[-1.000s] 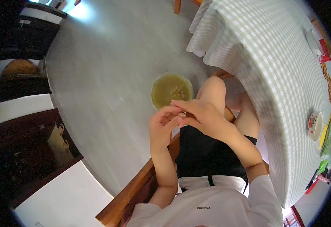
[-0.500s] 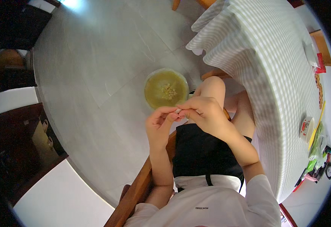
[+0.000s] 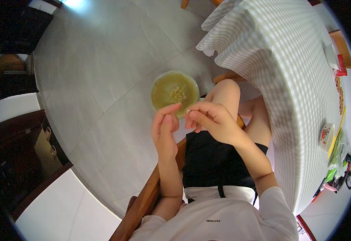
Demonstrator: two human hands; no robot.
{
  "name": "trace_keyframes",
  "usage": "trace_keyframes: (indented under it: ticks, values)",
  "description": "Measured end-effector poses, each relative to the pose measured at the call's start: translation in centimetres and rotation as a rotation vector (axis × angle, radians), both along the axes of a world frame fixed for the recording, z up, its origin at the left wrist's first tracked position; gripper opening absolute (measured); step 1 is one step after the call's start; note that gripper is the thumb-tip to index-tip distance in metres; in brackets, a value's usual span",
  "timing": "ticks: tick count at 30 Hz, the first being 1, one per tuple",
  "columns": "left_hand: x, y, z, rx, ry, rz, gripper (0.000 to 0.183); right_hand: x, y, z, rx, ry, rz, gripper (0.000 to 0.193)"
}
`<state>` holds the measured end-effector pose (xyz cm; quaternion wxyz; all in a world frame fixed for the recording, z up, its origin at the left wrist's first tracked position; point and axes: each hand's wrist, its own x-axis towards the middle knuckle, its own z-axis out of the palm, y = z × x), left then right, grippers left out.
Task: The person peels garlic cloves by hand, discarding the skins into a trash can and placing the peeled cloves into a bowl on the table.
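Observation:
Over my lap, my right hand [image 3: 215, 121] pinches a small whitish piece [image 3: 188, 112] between thumb and fingertips; its kind is too small to make out. My left hand [image 3: 165, 125] is a short way to the left of it, index finger and thumb apart, with nothing seen between them. Just beyond both hands, a round yellow-green basin [image 3: 162, 93] stands on the floor. A small heap of pale scraps [image 3: 178, 95] lies inside it.
To the right is a table with a checked cloth [image 3: 282, 100]. It carries a patterned white bowl [image 3: 326, 135], a plastic bag [image 3: 337, 154] and a red packet [image 3: 341, 66]. A wooden chair rail [image 3: 151, 190] runs by my left arm. Dark cabinets [image 3: 27, 160] line the left.
My hands have come apart; they were together at the fingertips. The left moved slightly left and its index finger lifted. The small whitish piece stays in my right fingertips.

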<state>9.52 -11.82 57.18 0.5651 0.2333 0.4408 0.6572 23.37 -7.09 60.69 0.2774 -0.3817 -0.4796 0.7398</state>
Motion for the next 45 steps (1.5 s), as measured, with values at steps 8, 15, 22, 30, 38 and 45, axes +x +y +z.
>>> trace_keyframes:
  ticks: [8, 15, 22, 30, 38, 45]
  values:
    - [0.0, 0.1, 0.6, 0.061, 0.695, 0.046, 0.015, -0.1, 0.6, 0.3, 0.724, -0.418, 0.046, 0.009]
    - [0.6, 0.4, 0.2, 0.082, 0.911, 0.059, 0.019, -0.5, 0.5, -1.1, 0.944, -0.452, -0.148, 0.01]
    - [0.1, 0.3, -1.8, -0.07, -0.651, -0.056, 0.035, -0.1, 0.8, -1.9, 0.962, -0.507, -0.13, 0.008]
    - [-1.2, 0.7, -5.3, -0.216, -1.139, -0.132, 0.029, 0.9, 1.1, -3.1, 0.901, -0.481, -0.125, 0.008]
    - [0.5, 0.0, -4.0, -0.22, 0.128, 0.013, 0.013, 0.3, 0.4, -2.9, 0.771, -0.58, -0.041, 0.01]
    - [1.5, -0.2, -2.8, 0.007, 0.787, 0.085, 0.009, 0.3, 0.5, -1.6, 0.971, -0.678, 0.0, 0.007]
